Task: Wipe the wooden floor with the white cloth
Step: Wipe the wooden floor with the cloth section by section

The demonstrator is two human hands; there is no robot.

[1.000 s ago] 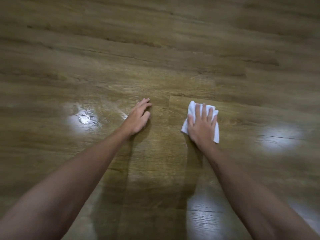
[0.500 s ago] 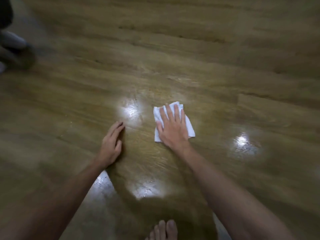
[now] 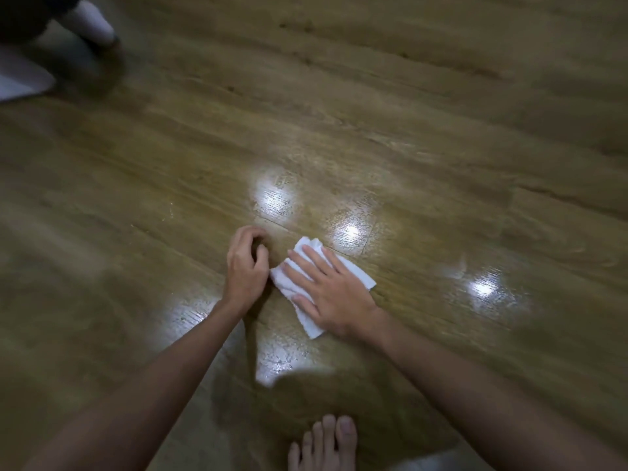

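Note:
The white cloth (image 3: 307, 321) lies folded on the glossy wooden floor (image 3: 441, 130), near the middle of the view. My right hand (image 3: 333, 294) presses flat on top of it with fingers spread, covering most of it. My left hand (image 3: 246, 270) rests on the floor just left of the cloth, fingers curled inward. Its thumb side touches the cloth's left corner. Whether it pinches the cloth is unclear.
My bare foot (image 3: 326, 443) shows at the bottom edge. In the top left corner are another person's leg in a white sock (image 3: 91, 25) and a white flat object (image 3: 20, 79). Bright light reflections dot the floor around my hands.
My right hand and the cloth have slid toward me and the left hand. My left hand went from flat on the floor to curled, now touching the cloth's corner. The view tilted further down.

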